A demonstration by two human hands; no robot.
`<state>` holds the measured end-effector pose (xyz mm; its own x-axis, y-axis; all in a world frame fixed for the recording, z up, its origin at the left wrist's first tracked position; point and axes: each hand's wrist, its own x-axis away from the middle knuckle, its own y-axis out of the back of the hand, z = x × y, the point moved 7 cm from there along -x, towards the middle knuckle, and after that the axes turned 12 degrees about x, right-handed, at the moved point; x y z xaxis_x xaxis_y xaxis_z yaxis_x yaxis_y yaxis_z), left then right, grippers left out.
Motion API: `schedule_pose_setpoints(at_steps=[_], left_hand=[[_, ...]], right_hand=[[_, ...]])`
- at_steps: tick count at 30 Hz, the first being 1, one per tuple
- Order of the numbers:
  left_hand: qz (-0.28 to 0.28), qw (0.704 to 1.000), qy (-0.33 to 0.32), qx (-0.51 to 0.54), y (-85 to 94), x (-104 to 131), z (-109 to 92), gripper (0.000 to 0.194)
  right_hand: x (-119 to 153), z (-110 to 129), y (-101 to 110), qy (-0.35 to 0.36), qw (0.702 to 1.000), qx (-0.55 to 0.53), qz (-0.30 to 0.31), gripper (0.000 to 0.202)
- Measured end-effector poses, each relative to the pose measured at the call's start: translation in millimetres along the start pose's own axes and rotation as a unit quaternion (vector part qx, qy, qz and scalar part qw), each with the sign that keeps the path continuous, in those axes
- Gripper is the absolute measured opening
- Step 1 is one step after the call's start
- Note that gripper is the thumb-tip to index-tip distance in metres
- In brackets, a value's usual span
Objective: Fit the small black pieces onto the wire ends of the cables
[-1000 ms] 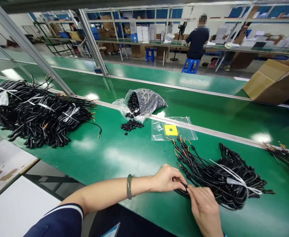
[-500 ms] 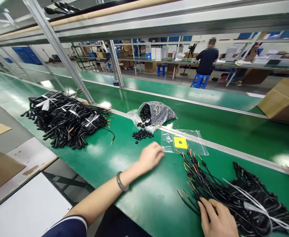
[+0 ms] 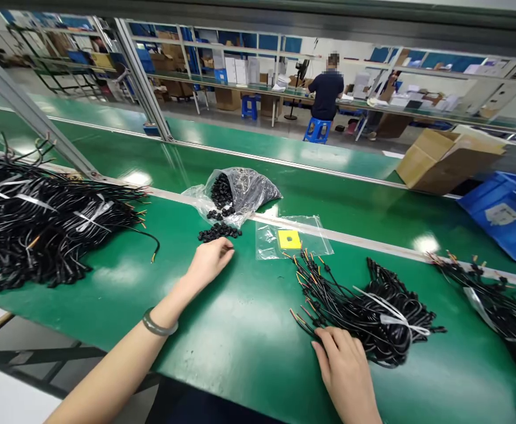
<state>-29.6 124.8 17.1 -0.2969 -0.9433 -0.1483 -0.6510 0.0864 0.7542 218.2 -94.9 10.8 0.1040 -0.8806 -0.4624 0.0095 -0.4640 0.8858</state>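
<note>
My left hand (image 3: 209,260) rests at the near edge of a loose pile of small black plastic parts (image 3: 220,232), its fingers curled and the tips partly hidden. Behind the pile lies a clear plastic bag (image 3: 255,191) on its side, its mouth spilling more of these parts. On the right, my right hand (image 3: 343,359) closes around a black cable (image 3: 306,328) at the near edge of a bundle of black cables (image 3: 372,318) with bared orange and red wire ends. A white tie binds that bundle. Between the hands lies a flat zip bag (image 3: 269,238) with a yellow square (image 3: 289,239).
A large heap of tied black cables (image 3: 41,218) lies left, and another bundle (image 3: 500,312) far right. Behind the bench strip stand a cardboard box (image 3: 434,159) and a blue bin (image 3: 505,215). Metal posts (image 3: 140,82) rise behind. A person (image 3: 326,94) sits at a far bench.
The view has turned right, bringing in the blue bin and another cable bundle. My left hand has moved left to the black parts. My right hand stays at the cable bundle.
</note>
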Motion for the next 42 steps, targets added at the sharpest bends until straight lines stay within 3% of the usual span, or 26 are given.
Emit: schedule_pose_setpoints(at_steps=[3, 8, 15, 19, 24, 29, 32, 33, 35, 38, 40, 42], left_hand=[[0.027, 0.991, -0.041, 0.127, -17.5, -9, -31, 0.018], [0.054, 0.981, -0.102, 0.158, -49.3, -31, -68, 0.017], [0.079, 0.978, -0.19, -0.041, -94.2, -63, -86, 0.016], [0.11, 0.967, -0.219, -0.073, -109.6, -67, -85, 0.02], [0.137, 0.959, -0.236, -0.079, -114.6, -69, -87, 0.018], [0.113, 0.97, -0.214, -0.035, -100.4, -66, -94, 0.018], [0.088, 0.975, -0.108, 0.176, -90.2, -48, -91, 0.021], [0.099, 0.95, -0.042, 0.295, -92.1, -38, -87, 0.023], [0.151, 0.848, 0.095, 0.498, -105.4, -11, -81, 0.023], [0.222, 0.715, 0.232, 0.621, -123.5, 30, -82, 0.03], [0.242, 0.666, 0.275, 0.65, -128.4, 48, -82, 0.038], [0.249, 0.64, 0.293, 0.665, -130.4, 58, -81, 0.041]], right_hand=[[1, 3, -3, 0.018, 1.0, 0.016, -0.004, 0.027], [-1, 2, 0, -0.007, 0.996, -0.077, -0.041, 0.014], [-2, 4, 0, -0.019, 0.987, -0.144, -0.066, 0.019], [0, 3, -5, -0.024, 0.986, -0.154, -0.052, 0.02], [-1, 3, -6, -0.036, 0.985, -0.164, -0.041, 0.019], [-6, 3, -1, -0.054, 0.982, -0.174, -0.047, 0.016], [-12, 4, 5, -0.071, 0.979, -0.18, -0.069, 0.017], [-14, 4, 7, -0.077, 0.977, -0.183, -0.077, 0.017], [-19, 4, 9, -0.093, 0.973, -0.193, -0.09, 0.017], [-23, 2, 11, -0.118, 0.965, -0.212, -0.104, 0.015], [-24, 1, 11, -0.126, 0.962, -0.22, -0.105, 0.014], [-23, 1, 10, -0.127, 0.961, -0.223, -0.101, 0.015]])
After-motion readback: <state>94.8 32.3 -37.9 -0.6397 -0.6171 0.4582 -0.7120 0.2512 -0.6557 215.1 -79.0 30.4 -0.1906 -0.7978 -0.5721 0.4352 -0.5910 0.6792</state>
